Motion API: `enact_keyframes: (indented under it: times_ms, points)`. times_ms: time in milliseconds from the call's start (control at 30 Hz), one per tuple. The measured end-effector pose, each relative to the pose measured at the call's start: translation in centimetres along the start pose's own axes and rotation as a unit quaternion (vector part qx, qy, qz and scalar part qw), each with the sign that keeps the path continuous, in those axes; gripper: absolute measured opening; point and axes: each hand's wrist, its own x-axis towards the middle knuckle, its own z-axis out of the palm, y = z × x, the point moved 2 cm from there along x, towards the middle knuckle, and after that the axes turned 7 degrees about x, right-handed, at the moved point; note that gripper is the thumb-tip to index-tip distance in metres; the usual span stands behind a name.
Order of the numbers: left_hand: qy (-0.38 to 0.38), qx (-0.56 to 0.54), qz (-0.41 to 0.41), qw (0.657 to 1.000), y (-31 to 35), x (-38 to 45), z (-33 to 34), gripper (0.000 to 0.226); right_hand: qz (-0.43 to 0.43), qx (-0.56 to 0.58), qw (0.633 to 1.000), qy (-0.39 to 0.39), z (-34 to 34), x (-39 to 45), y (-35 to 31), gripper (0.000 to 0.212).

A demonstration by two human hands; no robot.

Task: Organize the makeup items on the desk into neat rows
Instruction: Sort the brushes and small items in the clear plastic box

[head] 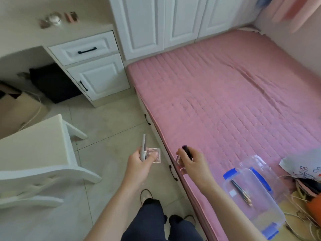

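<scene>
My left hand (pixel 139 158) grips a slim white makeup pen (pixel 143 145) together with a clear square compact (pixel 154 154), held over the floor. My right hand (pixel 192 160) holds a dark tube (pixel 186 150) and a small clear pink case (pixel 179 163) near the bed's edge. On the cream desk (pixel 20 33) at the far upper left lie several blurred makeup items (pixel 58 19). A clear plastic box with blue clips (pixel 260 216) sits on the bed at lower right with thin brushes (pixel 241 193) inside.
A white chair (pixel 33 153) stands at left between me and the desk. White drawers (pixel 83 49) sit under the desk and a pink quilted bed (pixel 225 94) fills the right. Bags and cords (pixel 305 185) lie beside the box.
</scene>
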Motion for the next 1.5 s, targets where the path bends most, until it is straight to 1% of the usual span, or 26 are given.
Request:
enact_keyframes:
  times_ms: [67, 200, 400, 600, 700, 900, 1000, 1100, 1233, 1400, 1500]
  points:
    - [0.004, -0.005, -0.003, 1.000, 0.4, 1.2, -3.0, 0.019, -0.008, -0.012, 1.000, -0.018, 2.9, 1.2, -1.4, 0.024]
    - [0.022, -0.009, -0.009, 1.000, 0.8, 3.1, -8.2, 0.019, -0.028, -0.049, 0.997, -0.056, 8.5, 3.5, -3.5, 0.024]
    - [0.055, -0.025, -0.023, 0.998, 1.3, 6.1, -13.1, 0.013, -0.041, -0.077, 0.992, -0.088, 14.3, 6.3, -5.8, 0.023]
    - [0.098, -0.043, -0.052, 0.993, 2.2, 10.4, -16.0, 0.020, -0.046, -0.086, 0.989, -0.114, 18.3, 10.6, -8.7, 0.021]
    - [0.105, -0.061, -0.060, 0.991, 3.3, 13.2, -17.1, 0.020, -0.054, -0.094, 0.986, -0.126, 19.8, 13.7, -10.5, 0.022]
    - [0.123, -0.115, -0.064, 0.984, 7.2, 20.0, -19.3, 0.020, -0.064, -0.110, 0.980, -0.153, 22.7, 21.2, -15.1, 0.022]
    - [0.137, -0.126, -0.065, 0.980, 9.7, 23.7, -20.3, 0.027, -0.067, -0.122, 0.974, -0.178, 23.9, 25.4, -17.9, 0.022]
    - [0.150, -0.134, -0.065, 0.977, 11.9, 27.3, -21.4, 0.028, -0.085, -0.144, 0.966, -0.197, 25.2, 29.4, -20.7, 0.022]
    - [0.158, -0.146, -0.067, 0.974, 14.0, 31.5, -22.8, 0.025, -0.111, -0.159, 0.961, -0.200, 27.4, 33.9, -23.9, 0.023]
    - [0.173, -0.178, -0.082, 0.965, 15.6, 36.3, -25.5, 0.035, -0.148, -0.184, 0.949, -0.208, 30.7, 38.8, -26.2, 0.021]
    - [0.176, -0.202, -0.094, 0.959, 16.3, 39.2, -27.7, 0.031, -0.145, -0.198, 0.944, -0.222, 33.1, 41.6, -27.3, 0.017]
